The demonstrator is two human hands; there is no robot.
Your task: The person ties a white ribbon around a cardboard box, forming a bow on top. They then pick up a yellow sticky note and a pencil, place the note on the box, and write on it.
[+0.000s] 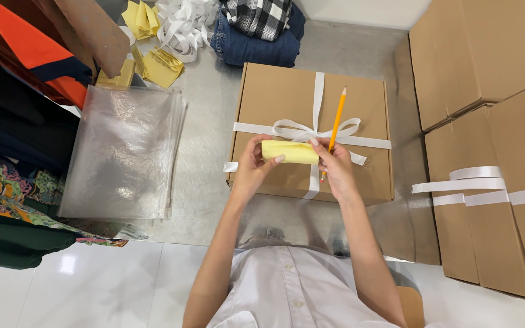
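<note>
My left hand [251,165] and my right hand [334,169] hold a yellow paper note [290,152] between them, curled into a roll, just above a brown cardboard box [274,97]. The box is tied with a white ribbon [318,91] knotted in a bow at its middle. My right hand also grips an orange pencil [336,121] that points up and away from me. The box rests on a grey metal table.
A stack of clear plastic bags [123,152] lies left of the box. Folded clothes [7,121] pile at the far left. Yellow notes [153,61], white ribbon strips [183,24] and folded jeans [250,48] sit at the back. More ribbon-tied cardboard boxes [487,182] stand at the right.
</note>
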